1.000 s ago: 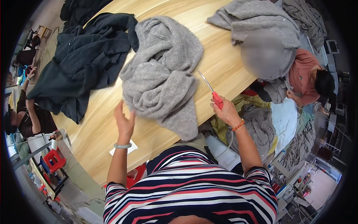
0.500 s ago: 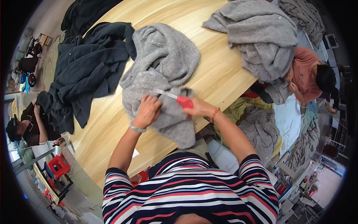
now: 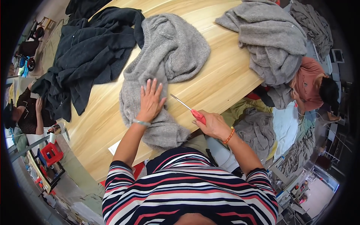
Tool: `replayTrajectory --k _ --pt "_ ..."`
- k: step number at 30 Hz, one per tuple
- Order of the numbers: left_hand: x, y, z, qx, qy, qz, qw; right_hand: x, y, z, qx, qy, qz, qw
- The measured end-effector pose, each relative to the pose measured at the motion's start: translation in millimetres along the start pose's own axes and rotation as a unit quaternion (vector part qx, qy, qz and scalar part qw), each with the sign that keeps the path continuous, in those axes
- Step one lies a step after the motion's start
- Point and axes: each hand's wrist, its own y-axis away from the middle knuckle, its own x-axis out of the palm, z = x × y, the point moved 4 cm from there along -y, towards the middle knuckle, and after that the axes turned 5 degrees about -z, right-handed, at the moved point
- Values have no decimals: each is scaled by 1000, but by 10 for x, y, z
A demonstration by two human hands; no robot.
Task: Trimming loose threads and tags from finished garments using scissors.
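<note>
My left hand lies flat with fingers spread on a grey knit sweater, pressing it to the wooden table. The sweater stretches from the table's middle down to the edge near my body, its lower part bunched beside my left wrist. My right hand is closed around what look like red-handled scissors. Their slim metal blade points up and left, above bare wood just right of the sweater and apart from it. My fingers cover part of the handle.
Dark garments lie to the left on the wooden table, another grey knit heap at the far right. One person sits at right, another at left. A red stool stands on the floor; more cloth lies beyond the table's right edge.
My right hand has drawn the scissors off the sweater, to the right and nearer me. My left hand has moved up the sweater and flattened out. The sweater's lower part has shifted left.
</note>
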Motion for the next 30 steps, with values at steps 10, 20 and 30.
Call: replayTrajectory --k 10,20,30 --pt "299 -90 388 -6 72 18 997 -119 -644 619 -68 36 -17 997" --pt "433 7 1067 -167 267 -205 927 -65 -580 532 -45 64 51 996" --pt "616 -49 983 -258 509 -136 810 93 -855 682 -66 53 26 996"
